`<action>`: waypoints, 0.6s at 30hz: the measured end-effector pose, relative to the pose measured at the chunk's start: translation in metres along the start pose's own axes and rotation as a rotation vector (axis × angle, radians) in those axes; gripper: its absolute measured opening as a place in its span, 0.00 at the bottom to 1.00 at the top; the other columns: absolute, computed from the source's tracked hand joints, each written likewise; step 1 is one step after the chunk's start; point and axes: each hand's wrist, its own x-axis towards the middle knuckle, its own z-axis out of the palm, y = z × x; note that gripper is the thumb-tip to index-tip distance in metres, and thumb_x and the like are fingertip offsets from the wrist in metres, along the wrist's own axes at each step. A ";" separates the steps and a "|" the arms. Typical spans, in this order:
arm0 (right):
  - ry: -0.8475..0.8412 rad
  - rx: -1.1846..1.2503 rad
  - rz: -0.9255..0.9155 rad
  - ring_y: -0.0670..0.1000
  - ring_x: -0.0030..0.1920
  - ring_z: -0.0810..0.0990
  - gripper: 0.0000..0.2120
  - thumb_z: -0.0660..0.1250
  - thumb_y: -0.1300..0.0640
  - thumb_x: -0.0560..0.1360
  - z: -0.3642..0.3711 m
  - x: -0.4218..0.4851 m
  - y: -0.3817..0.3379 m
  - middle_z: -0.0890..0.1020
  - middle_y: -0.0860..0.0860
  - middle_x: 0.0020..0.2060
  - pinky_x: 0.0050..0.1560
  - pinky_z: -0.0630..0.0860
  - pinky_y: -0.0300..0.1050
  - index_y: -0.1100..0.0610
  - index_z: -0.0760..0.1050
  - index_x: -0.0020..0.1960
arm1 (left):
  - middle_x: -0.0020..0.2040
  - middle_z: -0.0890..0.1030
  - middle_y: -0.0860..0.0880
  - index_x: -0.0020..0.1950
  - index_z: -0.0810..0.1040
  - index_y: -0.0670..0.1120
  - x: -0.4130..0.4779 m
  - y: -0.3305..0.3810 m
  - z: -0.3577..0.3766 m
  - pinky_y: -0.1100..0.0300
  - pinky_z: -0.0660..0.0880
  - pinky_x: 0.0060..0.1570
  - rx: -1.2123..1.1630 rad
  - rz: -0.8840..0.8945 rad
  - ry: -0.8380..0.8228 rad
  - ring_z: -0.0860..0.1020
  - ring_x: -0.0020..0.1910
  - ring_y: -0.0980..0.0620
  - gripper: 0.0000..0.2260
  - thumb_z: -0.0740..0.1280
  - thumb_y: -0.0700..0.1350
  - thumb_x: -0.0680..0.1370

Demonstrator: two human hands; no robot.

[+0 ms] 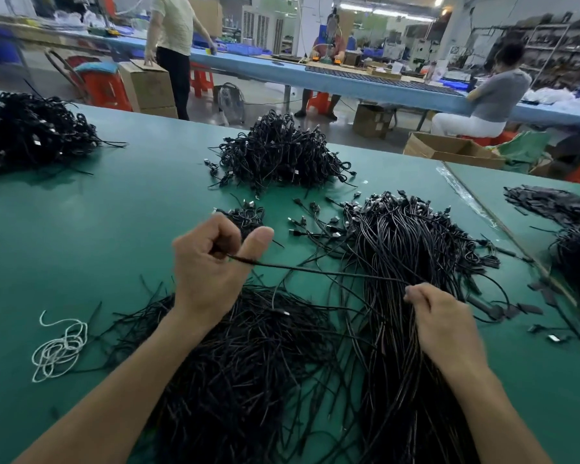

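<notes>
Left hand (211, 262): fingers curled into a loose fist, thumb raised, one end of a single black cable (315, 270) gripped inside. Right hand (439, 316): fingertips pinch the same cable further along, the other fingers folded under. The cable runs nearly taut between the two hands, above the counter (98, 229) and just over the loose heap (248, 363) of black wires under the left wrist. Judged step: drawing one cable clear so it can be coiled. To do it well, the pinch should slide along the wire rather than tug, and the left grip should hold firm while the line stays lifted off the heap, as strands below could catch and be dragged along. Main obstruction: the long bundle (399, 262) just beside the right hand, its plug ends fanned out at the far side; the cable's trailing part seems to run into it, though where it ends cannot be told. Beyond the left thumb lies a small coil (245, 216), likely finished work; further back sits a coiled pile (275, 155). A white cord (61, 346) lies well apart on the left, out of the way.
</notes>
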 end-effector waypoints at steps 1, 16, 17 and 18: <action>-0.070 -0.129 -0.011 0.53 0.38 0.78 0.15 0.55 0.46 0.83 -0.001 0.002 -0.002 0.81 0.49 0.37 0.38 0.76 0.49 0.49 0.79 0.53 | 0.25 0.66 0.56 0.32 0.68 0.49 0.001 0.006 0.004 0.73 0.60 0.26 0.020 0.013 -0.060 0.63 0.24 0.61 0.21 0.67 0.59 0.78; -0.144 0.587 -0.462 0.47 0.24 0.68 0.14 0.61 0.41 0.76 -0.009 -0.037 -0.083 0.75 0.46 0.25 0.25 0.66 0.39 0.47 0.80 0.40 | 0.30 0.71 0.59 0.41 0.71 0.51 -0.017 0.005 0.024 0.66 0.63 0.28 0.484 0.038 -0.663 0.70 0.27 0.58 0.12 0.59 0.55 0.80; -0.080 0.588 -0.423 0.46 0.22 0.65 0.15 0.60 0.42 0.76 -0.011 -0.033 -0.077 0.72 0.46 0.22 0.23 0.63 0.38 0.48 0.79 0.40 | 0.30 0.72 0.59 0.40 0.73 0.50 -0.014 0.003 0.020 0.67 0.65 0.27 0.417 0.005 -0.598 0.71 0.27 0.58 0.12 0.61 0.54 0.79; -0.017 0.592 -0.375 0.45 0.20 0.63 0.15 0.60 0.42 0.76 -0.014 -0.029 -0.070 0.70 0.45 0.21 0.21 0.60 0.35 0.49 0.79 0.40 | 0.30 0.72 0.58 0.39 0.75 0.49 -0.011 0.002 0.016 0.68 0.67 0.28 0.365 -0.008 -0.525 0.72 0.28 0.59 0.12 0.63 0.53 0.79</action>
